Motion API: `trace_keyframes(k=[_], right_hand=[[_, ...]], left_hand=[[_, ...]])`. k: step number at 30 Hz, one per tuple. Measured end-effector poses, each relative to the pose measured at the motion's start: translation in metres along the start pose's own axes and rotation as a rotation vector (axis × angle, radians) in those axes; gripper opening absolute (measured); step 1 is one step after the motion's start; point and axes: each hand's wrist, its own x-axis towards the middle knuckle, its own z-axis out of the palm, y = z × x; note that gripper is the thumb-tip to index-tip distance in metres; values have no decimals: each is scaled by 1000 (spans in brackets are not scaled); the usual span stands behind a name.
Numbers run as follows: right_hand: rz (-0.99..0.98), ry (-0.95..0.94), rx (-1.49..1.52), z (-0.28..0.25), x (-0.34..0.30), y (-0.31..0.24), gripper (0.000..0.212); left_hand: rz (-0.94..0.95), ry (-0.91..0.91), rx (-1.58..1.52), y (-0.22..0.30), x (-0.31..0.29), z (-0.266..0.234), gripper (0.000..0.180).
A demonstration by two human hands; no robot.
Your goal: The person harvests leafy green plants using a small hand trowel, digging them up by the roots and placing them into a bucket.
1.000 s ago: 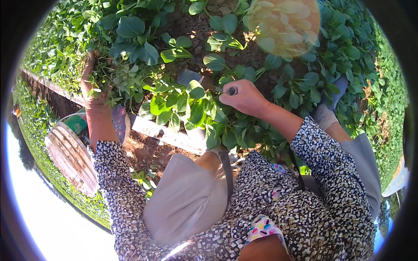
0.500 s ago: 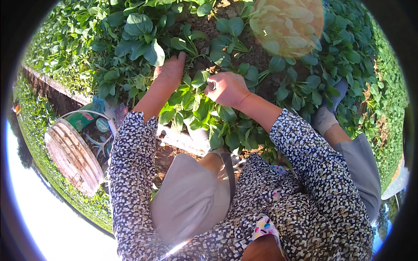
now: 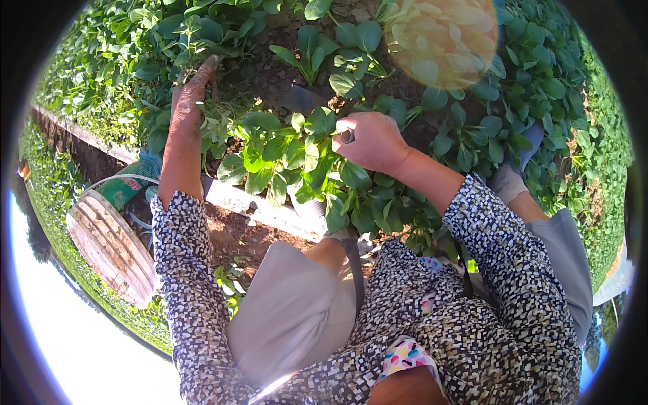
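At the upper left, my left hand (image 3: pixel 189 101) is closed on a bunch of thin-leaved weeds (image 3: pixel 217 121), some stems hanging beside the wrist. Leaves partly hide its fingers. My right hand (image 3: pixel 371 140) makes a fist around the handle of a small hand tool, whose round handle end (image 3: pixel 347 136) shows at the thumb side. A dark flat blade (image 3: pixel 302 99) lies at the soil to the left of this fist. Below the right hand grow bright leafy greens (image 3: pixel 297 152). Another young green plant (image 3: pixel 310 57) stands in the bare soil just beyond the blade.
Dense leafy greens (image 3: pixel 533 81) cover the bed to the right and far left. A pale bed edging (image 3: pixel 260 209) runs in front of my leg (image 3: pixel 297 304). A dirty whitish bucket (image 3: pixel 111 246) lies tipped at the left, with a green package (image 3: pixel 125 189) by it.
My left hand has moved left, away from the middle plants, with weeds in it. My right hand has shifted slightly right, and the tool's blade has come into sight.
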Motion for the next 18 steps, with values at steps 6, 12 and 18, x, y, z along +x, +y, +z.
trace_keyframes(k=[6, 12, 18], right_hand=[[-187, -176, -170, -4, -3, -13, 20], [-135, -72, -106, 11, -2, -18, 20], [-107, -11, 19, 36, 1, -5, 18]], left_hand=[[299, -145, 878, -32, -5, 16, 42], [736, 56, 1127, -61, 34, -41, 32], [225, 12, 1137, -33, 29, -8, 53]])
